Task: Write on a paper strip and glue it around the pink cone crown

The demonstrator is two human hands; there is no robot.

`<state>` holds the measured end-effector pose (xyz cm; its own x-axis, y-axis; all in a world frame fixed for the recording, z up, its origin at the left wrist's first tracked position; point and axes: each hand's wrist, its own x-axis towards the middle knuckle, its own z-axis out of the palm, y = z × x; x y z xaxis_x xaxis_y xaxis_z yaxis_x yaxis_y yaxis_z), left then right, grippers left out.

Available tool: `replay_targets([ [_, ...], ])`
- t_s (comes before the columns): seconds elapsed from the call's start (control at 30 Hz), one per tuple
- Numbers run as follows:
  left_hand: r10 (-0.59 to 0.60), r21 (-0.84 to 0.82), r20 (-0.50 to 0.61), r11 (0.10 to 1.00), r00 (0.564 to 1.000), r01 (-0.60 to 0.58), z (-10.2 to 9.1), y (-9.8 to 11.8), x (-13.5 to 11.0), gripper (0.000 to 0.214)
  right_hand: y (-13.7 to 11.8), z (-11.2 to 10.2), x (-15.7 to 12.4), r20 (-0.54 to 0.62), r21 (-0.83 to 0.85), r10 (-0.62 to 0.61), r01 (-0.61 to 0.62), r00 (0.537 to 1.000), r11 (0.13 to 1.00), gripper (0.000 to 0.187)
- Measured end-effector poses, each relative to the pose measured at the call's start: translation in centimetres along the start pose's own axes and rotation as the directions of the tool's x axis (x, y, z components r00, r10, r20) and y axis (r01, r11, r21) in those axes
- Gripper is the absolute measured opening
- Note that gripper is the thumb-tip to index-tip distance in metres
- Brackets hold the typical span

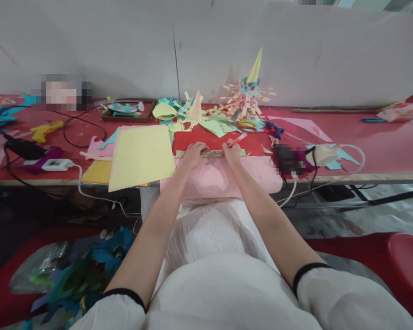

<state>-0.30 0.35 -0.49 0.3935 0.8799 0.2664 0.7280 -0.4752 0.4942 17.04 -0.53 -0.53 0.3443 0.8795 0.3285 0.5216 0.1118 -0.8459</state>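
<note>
My left hand (pixel 193 156) lies on a patterned ruler-like strip (pixel 214 153), its fingers stretched along it and pressing down. In my right hand (pixel 231 152) is a red pen (pixel 240 138), gripped with its upper end pointing right; the tip is hidden. The strip lies along the top of a pink paper sheet (pixel 216 176), whose near part hangs over the table edge. Behind it is a bright red sheet (pixel 187 139). A large pale yellow sheet (pixel 141 156) lies left of my left hand.
Paper cone crafts (pixel 195 107) and a taller fringed one (pixel 246 98) stand behind my hands, near yellow-handled scissors (pixel 247 124). Yellow (pixel 46 131) and dark blue (pixel 274 129) glue guns lie on either side. Cables and a white adapter (pixel 58 164) lie left. A red stool (pixel 409 259) is lower right.
</note>
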Motion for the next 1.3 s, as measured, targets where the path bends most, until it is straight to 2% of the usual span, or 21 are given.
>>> replay_targets([
  [0.23,0.003,-0.008,0.003,1.000,1.000,-0.003,0.0,0.0,0.0,0.023,-0.2,-0.1,-0.1,0.011,0.008,0.014,-0.014,1.000,1.000,0.026],
  [0.47,0.006,-0.010,0.003,1.000,1.000,-0.006,-0.1,0.1,-0.1,0.024,0.1,0.0,0.0,-0.035,0.026,0.015,-0.014,0.999,1.000,0.027],
  [0.7,0.012,-0.008,0.001,1.000,1.000,-0.012,-0.1,0.0,-0.1,0.026,0.0,-0.4,-0.1,-0.066,0.151,0.080,-0.070,0.995,0.986,0.026],
  [0.8,0.013,-0.004,0.001,1.000,1.000,-0.013,0.0,0.0,-0.1,0.026,-0.3,-0.3,-0.2,0.006,0.337,0.128,-0.122,0.992,0.934,0.032],
  [0.87,0.013,0.000,0.001,1.000,1.000,-0.013,0.0,0.1,-0.1,0.027,-0.5,-0.1,-0.2,0.049,0.418,0.110,-0.120,0.993,0.900,0.035],
  [1.07,0.017,0.012,-0.005,1.000,1.000,-0.017,-0.3,0.5,-0.2,0.029,-1.0,-0.3,-0.6,0.095,0.384,-0.059,0.018,0.994,0.923,0.038],
  [1.3,0.018,0.010,-0.022,1.000,1.000,-0.017,-0.5,0.7,-0.5,0.032,-1.1,-0.1,-0.8,0.255,0.311,-0.113,0.029,0.960,0.950,0.038],
])
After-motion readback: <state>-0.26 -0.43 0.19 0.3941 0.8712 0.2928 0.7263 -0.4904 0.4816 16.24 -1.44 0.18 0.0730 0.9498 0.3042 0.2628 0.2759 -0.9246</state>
